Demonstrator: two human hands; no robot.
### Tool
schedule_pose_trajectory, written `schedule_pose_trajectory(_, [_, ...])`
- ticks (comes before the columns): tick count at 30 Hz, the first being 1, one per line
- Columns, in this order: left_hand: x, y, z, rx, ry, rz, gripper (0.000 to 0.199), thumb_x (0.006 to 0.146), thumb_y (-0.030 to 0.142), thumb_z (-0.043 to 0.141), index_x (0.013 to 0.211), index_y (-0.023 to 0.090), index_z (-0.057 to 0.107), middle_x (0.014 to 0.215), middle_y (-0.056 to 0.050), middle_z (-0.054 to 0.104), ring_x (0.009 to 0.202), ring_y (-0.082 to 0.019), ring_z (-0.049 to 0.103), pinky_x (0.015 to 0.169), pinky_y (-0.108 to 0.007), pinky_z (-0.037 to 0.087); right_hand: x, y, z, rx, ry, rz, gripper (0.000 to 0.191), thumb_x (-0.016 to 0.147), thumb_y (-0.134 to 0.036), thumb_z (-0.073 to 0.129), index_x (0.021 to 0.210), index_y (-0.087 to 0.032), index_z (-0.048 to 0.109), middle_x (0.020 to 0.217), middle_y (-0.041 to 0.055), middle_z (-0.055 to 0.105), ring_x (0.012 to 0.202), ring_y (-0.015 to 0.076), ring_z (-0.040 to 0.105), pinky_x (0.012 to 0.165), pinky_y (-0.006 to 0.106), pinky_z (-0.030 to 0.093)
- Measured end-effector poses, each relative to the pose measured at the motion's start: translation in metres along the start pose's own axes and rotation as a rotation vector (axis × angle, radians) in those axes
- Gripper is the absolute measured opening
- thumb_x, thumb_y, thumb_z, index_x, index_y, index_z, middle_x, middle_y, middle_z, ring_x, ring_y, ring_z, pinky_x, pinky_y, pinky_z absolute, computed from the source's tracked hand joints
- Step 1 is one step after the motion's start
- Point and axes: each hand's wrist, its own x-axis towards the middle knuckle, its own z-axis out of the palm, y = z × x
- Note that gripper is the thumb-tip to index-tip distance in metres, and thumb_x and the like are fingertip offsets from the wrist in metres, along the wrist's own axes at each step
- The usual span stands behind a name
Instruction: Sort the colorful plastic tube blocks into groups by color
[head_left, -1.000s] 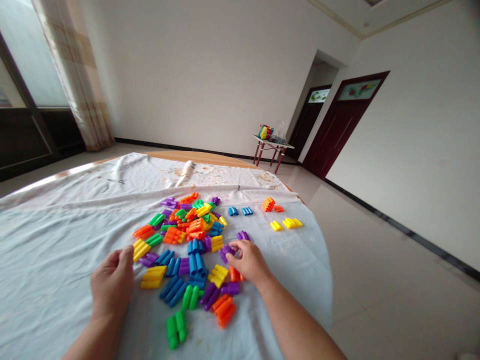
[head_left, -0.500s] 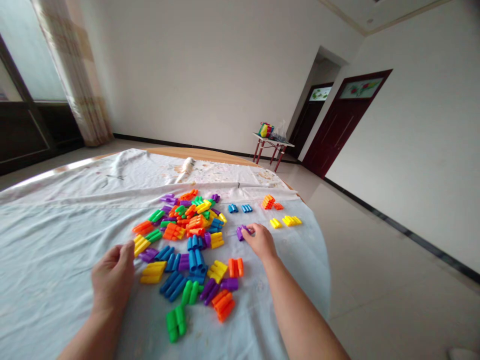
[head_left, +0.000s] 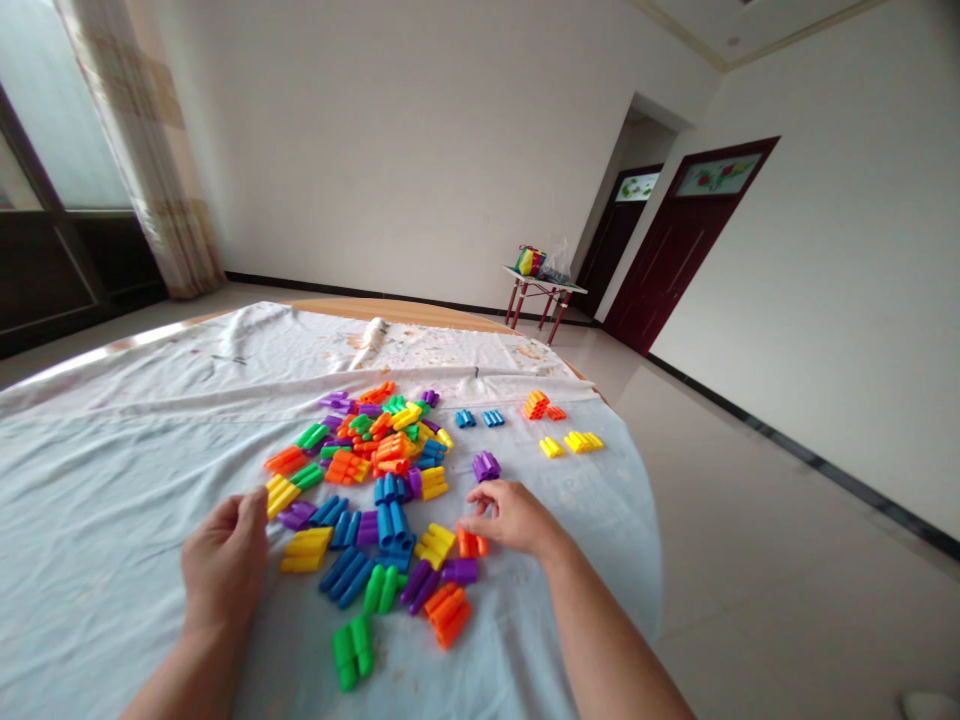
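My right hand hovers with thumb and fingers apart just above an orange piece of joined plastic tubes. Behind its fingertips a purple tube block lies on the cloth, apart from the hand. My left hand is closed at the left side of the pile; its inner fingers are hidden. A yellow tube block lies right by its thumb tip, and I cannot tell whether they touch. Between the hands spreads a pile of orange, blue, green, purple and yellow tube blocks.
Two blue blocks, several yellow blocks and an orange group lie apart at the right. A pale cloth covers the round table. A small side table with bags stands by the far wall.
My right hand has let go of the purple tube block and moved nearer to me, over the orange piece. The purple block stays on the cloth. My left hand has hardly moved.
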Motion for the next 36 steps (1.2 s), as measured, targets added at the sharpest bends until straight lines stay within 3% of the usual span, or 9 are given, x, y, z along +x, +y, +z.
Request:
schedule_pose_trajectory(8, [0.001,-0.002,0.001,0.019,0.012,0.021,0.032,0.075,0.046,0.049,0.061,0.017,0.049,0.049,0.007,0.036,0.052,-0.009,0.033,0.052,-0.024,0.028,-0.002,-0.006,0.007,0.053,-0.100,-0.003,0.037,0.063,-0.028,0.077,0.098,-0.020,0.068,0.077,-0.0010,0.060,0.067,0.0114,0.055,0.062,0.022,0.044])
schedule_pose_trajectory(15, [-0.003,0.005,0.000,0.022,0.015,0.020,0.030,0.075,0.043,0.049,0.061,0.017,0.049,0.049,0.006,0.036,0.052,-0.010,0.034,0.052,-0.024,0.029,0.008,-0.015,0.021,0.069,0.209,-0.219,0.026,0.075,-0.018,0.068,0.101,-0.020,0.063,0.093,0.0033,0.058,0.087,0.0149,0.055,0.081,0.028,0.046])
schedule_pose_trajectory(19, [-0.003,0.005,0.000,0.022,0.024,0.010,0.030,0.076,0.043,0.049,0.060,0.017,0.049,0.049,0.007,0.036,0.051,-0.009,0.034,0.052,-0.023,0.029,0.006,-0.014,0.021,0.014,0.088,-0.306,0.026,0.071,-0.013,0.070,0.095,-0.020,0.062,0.097,0.0028,0.058,0.096,0.0168,0.054,0.088,0.030,0.043])
schedule_pose_trajectory(22, [-0.001,0.002,0.000,0.025,0.028,0.016,0.030,0.076,0.042,0.049,0.059,0.017,0.048,0.049,0.006,0.037,0.052,-0.009,0.035,0.052,-0.023,0.029,0.003,-0.014,0.015,0.039,0.000,-0.323,0.029,0.067,-0.024,0.076,0.092,-0.021,0.063,0.095,0.0018,0.060,0.096,0.0172,0.055,0.088,0.030,0.042])
schedule_pose_trajectory(26, [-0.001,0.001,0.000,0.015,0.025,0.019,0.030,0.076,0.043,0.049,0.060,0.017,0.048,0.048,0.007,0.037,0.050,-0.009,0.033,0.051,-0.023,0.029,0.000,-0.012,0.008,0.054,0.081,-0.277,0.026,0.068,-0.032,0.075,0.088,-0.020,0.063,0.097,0.0029,0.061,0.097,0.0171,0.055,0.090,0.031,0.041])
schedule_pose_trajectory(29, [-0.002,0.003,0.000,0.013,0.025,0.021,0.030,0.075,0.043,0.049,0.059,0.017,0.048,0.048,0.007,0.037,0.050,-0.009,0.033,0.051,-0.023,0.029,-0.002,-0.010,0.006,-0.012,0.107,-0.172,0.031,0.065,-0.035,0.077,0.089,-0.019,0.063,0.091,0.0021,0.060,0.087,0.0168,0.055,0.080,0.030,0.044])
schedule_pose_trajectory(32, [-0.003,0.006,-0.001,0.020,0.021,0.020,0.029,0.075,0.042,0.049,0.059,0.017,0.048,0.048,0.007,0.038,0.050,-0.009,0.034,0.051,-0.023,0.030,-0.005,-0.012,0.006,-0.060,0.038,-0.078,0.038,0.061,-0.035,0.078,0.093,-0.020,0.063,0.090,0.0012,0.058,0.078,0.0153,0.054,0.073,0.028,0.045])
schedule_pose_trajectory(36, [-0.003,0.006,-0.002,0.024,0.016,0.016,0.030,0.075,0.043,0.048,0.059,0.017,0.048,0.048,0.006,0.037,0.050,-0.009,0.034,0.050,-0.024,0.029,-0.010,-0.015,0.003,-0.059,-0.094,-0.064,0.028,0.066,-0.024,0.071,0.093,-0.021,0.064,0.089,0.0005,0.058,0.076,0.0137,0.055,0.072,0.026,0.046])
